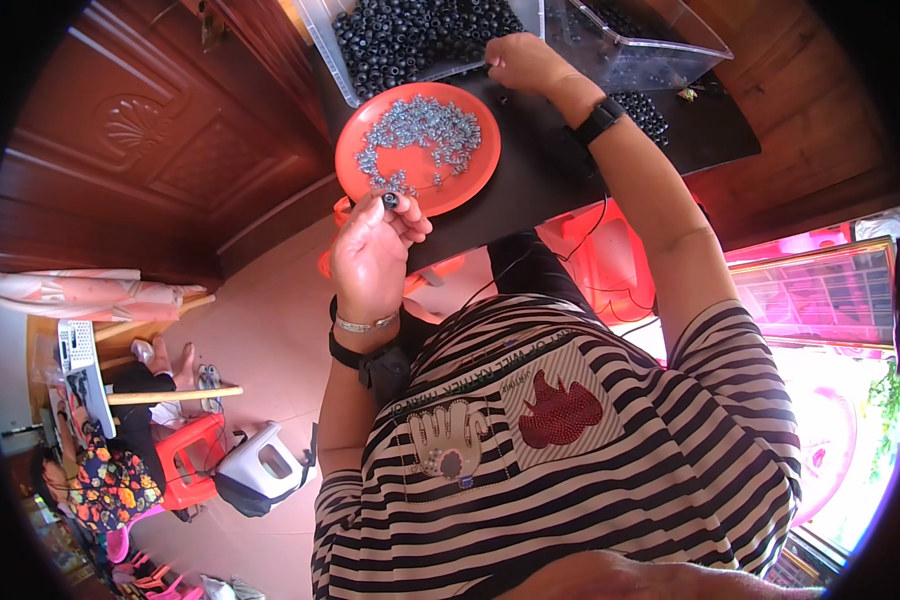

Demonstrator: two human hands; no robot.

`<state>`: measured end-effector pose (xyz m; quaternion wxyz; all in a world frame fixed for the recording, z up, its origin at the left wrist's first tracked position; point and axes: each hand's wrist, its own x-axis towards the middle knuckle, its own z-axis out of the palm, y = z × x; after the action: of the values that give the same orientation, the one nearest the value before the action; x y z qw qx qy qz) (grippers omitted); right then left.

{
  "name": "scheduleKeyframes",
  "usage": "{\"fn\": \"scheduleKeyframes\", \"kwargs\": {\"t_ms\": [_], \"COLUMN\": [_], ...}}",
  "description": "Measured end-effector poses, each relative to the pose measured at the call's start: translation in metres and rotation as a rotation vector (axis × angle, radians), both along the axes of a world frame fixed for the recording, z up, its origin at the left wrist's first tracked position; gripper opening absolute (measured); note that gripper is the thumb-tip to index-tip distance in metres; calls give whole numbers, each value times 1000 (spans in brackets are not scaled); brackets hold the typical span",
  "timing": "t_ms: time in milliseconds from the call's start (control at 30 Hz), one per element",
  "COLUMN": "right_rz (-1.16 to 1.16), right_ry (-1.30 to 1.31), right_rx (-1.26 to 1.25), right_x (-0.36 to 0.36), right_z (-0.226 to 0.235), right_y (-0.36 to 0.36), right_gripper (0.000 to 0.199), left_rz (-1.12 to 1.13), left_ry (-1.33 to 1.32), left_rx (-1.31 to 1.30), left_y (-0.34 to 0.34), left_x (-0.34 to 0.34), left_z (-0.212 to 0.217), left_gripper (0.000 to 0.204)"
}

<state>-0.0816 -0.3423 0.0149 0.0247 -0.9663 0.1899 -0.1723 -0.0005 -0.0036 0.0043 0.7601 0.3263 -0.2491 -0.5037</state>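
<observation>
at the near rim of the orange plate (489, 150), the left hand (372, 252) is pinching a black piece (390, 200), apparently readying it, while the right hand (530, 64) is curling beyond the plate, hold unclear, steadiness likely being needed next.

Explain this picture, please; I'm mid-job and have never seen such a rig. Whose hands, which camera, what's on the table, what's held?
There's no machine: these are a person's own bare hands. The one picture comes from a wide fisheye camera worn on the head, looking down, so straight edges bend near the rim.

On the dark table sits an orange-red plate of small silvery pieces. Beyond it is a clear bin of black pieces.

The left hand pinches one small black piece near the plate's closest edge. The right hand is at the bin's near side; whether it holds anything can't be seen.
</observation>
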Motion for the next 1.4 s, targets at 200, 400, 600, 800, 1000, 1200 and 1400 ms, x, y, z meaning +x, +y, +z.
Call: {"fn": "scheduleKeyframes", "kwargs": {"t_ms": [200,400,600,800,1000,1200,1400], "right_rz": [294,493,477,540,483,421,322], "right_ry": [5,2,11,34,-210,-397,-473], "right_rx": [265,429,286,342,481,378,525], "right_x": [-11,-19,-21,-26,-29,-34,-39], "right_z": [59,65,55,56,38,27,31], "right_y": [82,151,161,163,157,164,155], "right_gripper": [21,19,14,17,20,11,15], "left_rz": [126,65,43,-11,34,38,56], "left_ry": [-25,-11,-30,-128,4,78,56], "left_rx": [72,-20,51,83,-57,-43,-20], "left_y": [-13,-30,-29,-27,-31,-35,-34], "left_x": [3,7,-3,-1,2,3,8], "left_z": [16,8,6,7,7,6,6], "left_gripper": [19,16,17,19,22,23,20]}}
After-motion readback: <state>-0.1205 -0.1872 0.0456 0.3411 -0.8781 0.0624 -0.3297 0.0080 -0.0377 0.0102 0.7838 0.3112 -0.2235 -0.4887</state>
